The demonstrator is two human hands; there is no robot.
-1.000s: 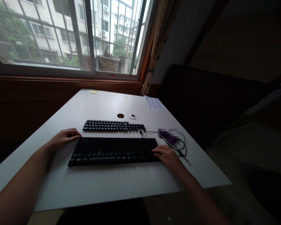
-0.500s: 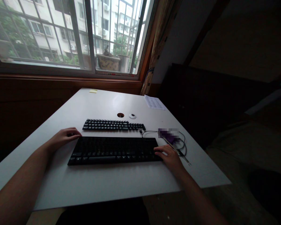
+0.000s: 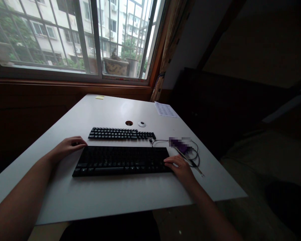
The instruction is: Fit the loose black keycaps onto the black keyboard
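A black keyboard (image 3: 125,162) lies before me. Its front rows carry keycaps, while the rows behind look dark and seem to be without them. At its back left corner, my left hand (image 3: 71,145) has curled fingers, the tips touching the edge. My right hand (image 3: 179,166) is over the right end, thumb and fingers brought together at the number-pad keys. Whatever is between those fingertips is too small to make out. Loose black keycaps (image 3: 112,133) stand in rows just behind the keyboard, and one small keycap (image 3: 151,141) sits apart at their right end.
A blurred purple object (image 3: 183,147) lies right of the keyboard, with a looped black cable (image 3: 197,160) and a thin tool (image 3: 195,169). Farther back on the white desk (image 3: 110,197) are a white round cover (image 3: 141,124), a cable hole (image 3: 129,123), printed paper (image 3: 165,109) and yellow notes (image 3: 99,97).
My right hand shifted slightly right with its fingers a little apart, then came back left and closed over the number-pad keys. My left hand has stayed at the keyboard's corner.
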